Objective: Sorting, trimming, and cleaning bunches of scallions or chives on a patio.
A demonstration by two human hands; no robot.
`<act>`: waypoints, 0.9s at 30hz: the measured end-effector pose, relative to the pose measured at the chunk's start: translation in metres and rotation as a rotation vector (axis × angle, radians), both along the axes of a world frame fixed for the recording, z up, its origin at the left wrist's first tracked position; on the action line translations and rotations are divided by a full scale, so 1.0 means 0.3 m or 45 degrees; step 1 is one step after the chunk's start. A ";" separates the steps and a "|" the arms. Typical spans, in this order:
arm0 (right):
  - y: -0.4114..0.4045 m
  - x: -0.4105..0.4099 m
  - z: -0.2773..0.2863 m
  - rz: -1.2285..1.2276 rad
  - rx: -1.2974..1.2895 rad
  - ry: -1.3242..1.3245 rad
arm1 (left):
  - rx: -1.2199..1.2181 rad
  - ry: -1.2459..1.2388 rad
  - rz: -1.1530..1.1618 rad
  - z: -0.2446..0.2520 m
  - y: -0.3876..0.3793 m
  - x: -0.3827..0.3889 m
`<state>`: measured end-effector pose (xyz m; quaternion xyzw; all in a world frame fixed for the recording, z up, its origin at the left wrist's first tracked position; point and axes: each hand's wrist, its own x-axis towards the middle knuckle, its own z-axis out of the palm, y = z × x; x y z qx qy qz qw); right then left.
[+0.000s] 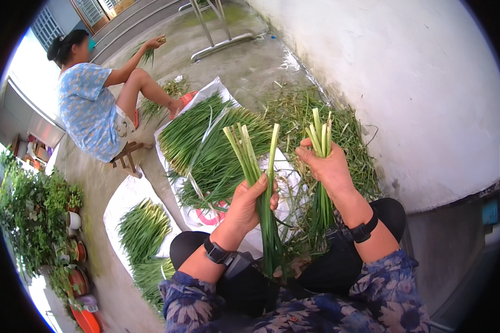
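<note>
My left hand is closed round a bunch of long green leafy stalks, pale ends up, with one thick stalk standing apart beside the thumb. To its right, my right hand grips a second bunch of stalks, its pale ends up and its leaves hanging down. Beyond my left hand, a large pile of the same greens lies on a white woven sack, with a pale strip across it. Smaller piles rest on another white sack at the left.
Loose leaf trimmings are heaped against the white wall on the right. Another person sits on a low wooden stool, holding greens. Potted plants line the left side. A metal stand is at the top.
</note>
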<state>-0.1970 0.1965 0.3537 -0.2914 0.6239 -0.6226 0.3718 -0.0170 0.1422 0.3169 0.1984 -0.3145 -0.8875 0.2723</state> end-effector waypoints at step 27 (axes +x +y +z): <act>0.027 0.059 0.016 0.439 0.037 -0.156 | -0.127 -0.155 -0.201 0.036 -0.002 0.012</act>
